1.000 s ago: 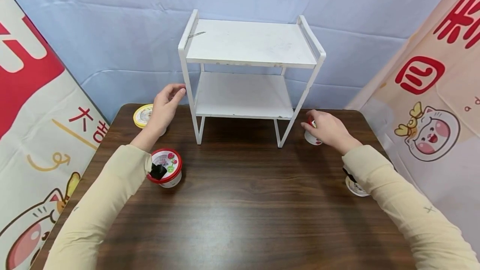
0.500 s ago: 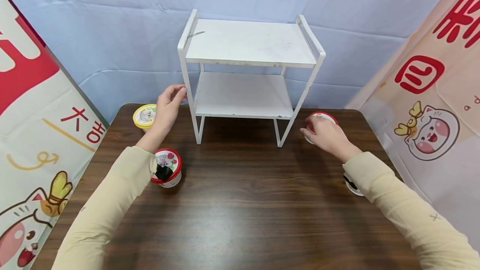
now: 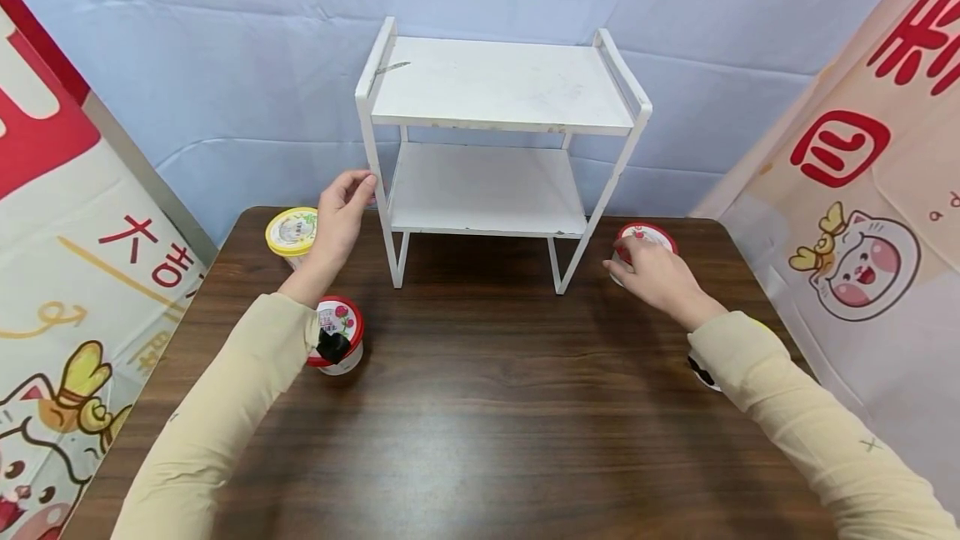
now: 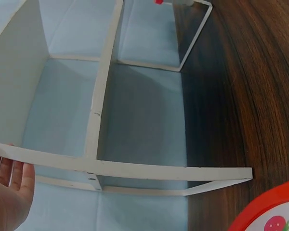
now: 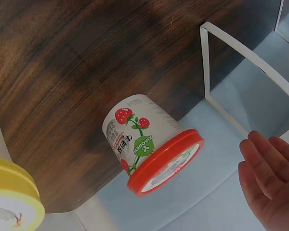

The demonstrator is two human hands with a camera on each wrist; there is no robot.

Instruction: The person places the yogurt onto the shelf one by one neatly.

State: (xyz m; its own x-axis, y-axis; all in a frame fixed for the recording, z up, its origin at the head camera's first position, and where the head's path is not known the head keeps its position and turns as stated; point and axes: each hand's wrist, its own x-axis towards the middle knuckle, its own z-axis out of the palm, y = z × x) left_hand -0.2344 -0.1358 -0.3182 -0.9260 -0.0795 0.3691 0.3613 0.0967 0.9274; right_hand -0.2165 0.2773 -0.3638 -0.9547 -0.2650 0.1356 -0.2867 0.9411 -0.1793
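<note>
A small two-tier white shelf (image 3: 502,86) stands on the dark wooden table. My left hand (image 3: 341,211) grips its left front upright; in the left wrist view, the fingers (image 4: 15,175) pass behind that upright, while the thumb is out of sight. My right hand (image 3: 660,273) is off the shelf's right side, in front of a red-lidded tub (image 3: 647,232) with strawberries printed on it. In the right wrist view, this tub (image 5: 130,127) stands apart from the right hand (image 5: 279,180), whose fingers are extended and hold nothing.
A yellow-lidded tub (image 3: 288,232) stands at the back left, with another red-lidded tub (image 3: 345,327) nearer the front, partly under the left cuff. A second yellow-lidded tub (image 5: 14,192) sits on the right, mostly hidden by the sleeve in the head view. Blue cloth (image 3: 262,65) hangs behind.
The right hand has shifted slightly toward the front, so more of the red lid behind it shows. My left hand has barely moved, edging toward the upright. The left banner has swung leftward.
</note>
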